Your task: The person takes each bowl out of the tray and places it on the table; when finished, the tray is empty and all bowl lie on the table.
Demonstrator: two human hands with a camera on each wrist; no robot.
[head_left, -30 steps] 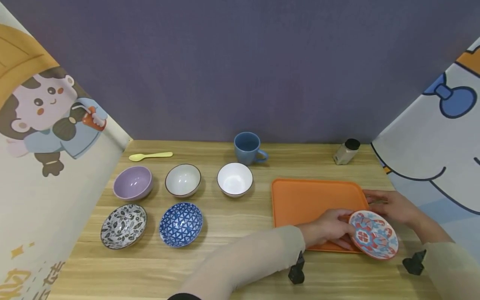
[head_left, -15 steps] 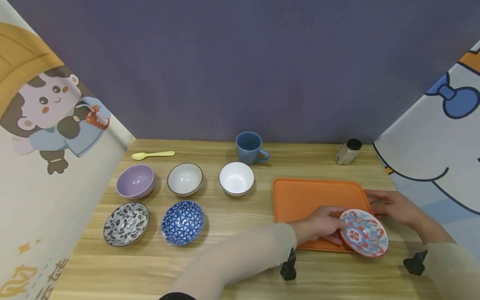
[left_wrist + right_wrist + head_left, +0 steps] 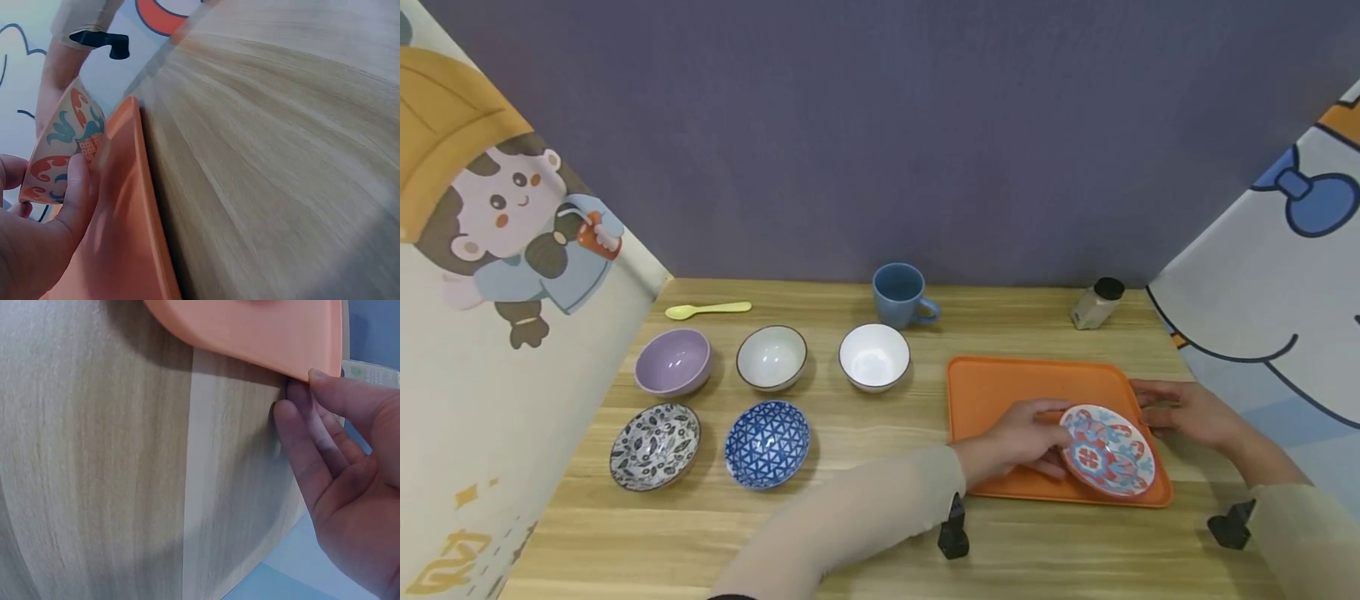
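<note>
My left hand [image 3: 1022,433] grips the rim of a red-and-blue patterned bowl [image 3: 1108,454], thumb on one side and fingers on the other. In the left wrist view the patterned bowl [image 3: 65,144] is tilted on its side, with the thumb against its outer wall. It appears over the right front part of an orange tray [image 3: 1007,392]; whether it touches the tray cannot be told. At the tray's right edge is my right hand [image 3: 1191,412]. The right wrist view shows its thumb on the tray's rim [image 3: 250,359] and fingers tucked below, pinching it.
Left of the tray stand a purple bowl [image 3: 673,362], two white bowls [image 3: 874,358], a black-and-white leaf-patterned bowl [image 3: 655,447] and a blue-patterned bowl [image 3: 767,444]. Behind them are a yellow spoon [image 3: 707,309], a blue mug [image 3: 900,296] and a black-lidded jar [image 3: 1096,304].
My left hand has carried the patterned bowl leftward and slightly away from me, from the tray's right front corner to over the tray. My right hand stays at the tray's edge.
</note>
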